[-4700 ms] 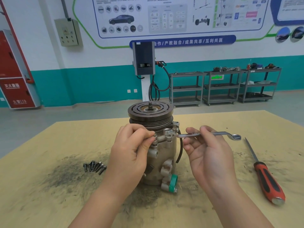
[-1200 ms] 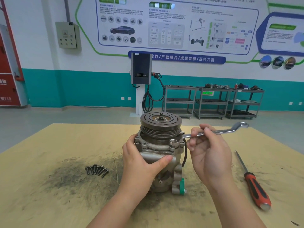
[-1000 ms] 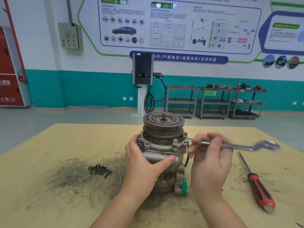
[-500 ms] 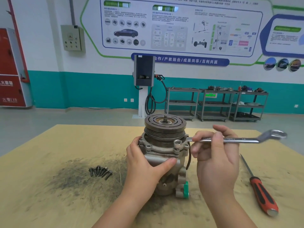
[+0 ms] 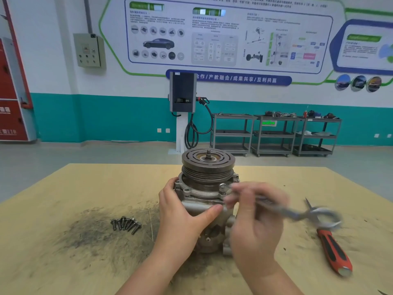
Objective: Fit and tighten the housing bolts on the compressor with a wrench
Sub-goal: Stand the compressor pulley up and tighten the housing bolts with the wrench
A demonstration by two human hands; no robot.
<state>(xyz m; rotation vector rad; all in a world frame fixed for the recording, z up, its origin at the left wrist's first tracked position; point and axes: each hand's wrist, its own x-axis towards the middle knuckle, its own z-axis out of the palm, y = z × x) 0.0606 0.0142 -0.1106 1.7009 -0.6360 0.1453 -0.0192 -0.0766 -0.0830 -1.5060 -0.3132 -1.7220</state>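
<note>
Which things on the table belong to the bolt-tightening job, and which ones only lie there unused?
In use for the job:
compressor, steadied by the left hand
wrench, blurred, in the right hand
loose bolts, left of the compressor

Lying about:
red-handled screwdriver, on the table at the right

Bench: tan board top [image 5: 63,188], dirty, three items sitting on it.

Dark sooty smear across the front-left area. Compressor [image 5: 207,201] stands upright mid-bench, pulley end up, at the right edge of the smear. Loose bolts [image 5: 126,224] bunched in a tight row on the smear, left of the compressor, not touching it. Red-and-black screwdriver [image 5: 331,248] lies flat well to the right, tip pointing away toward the far edge.
</note>
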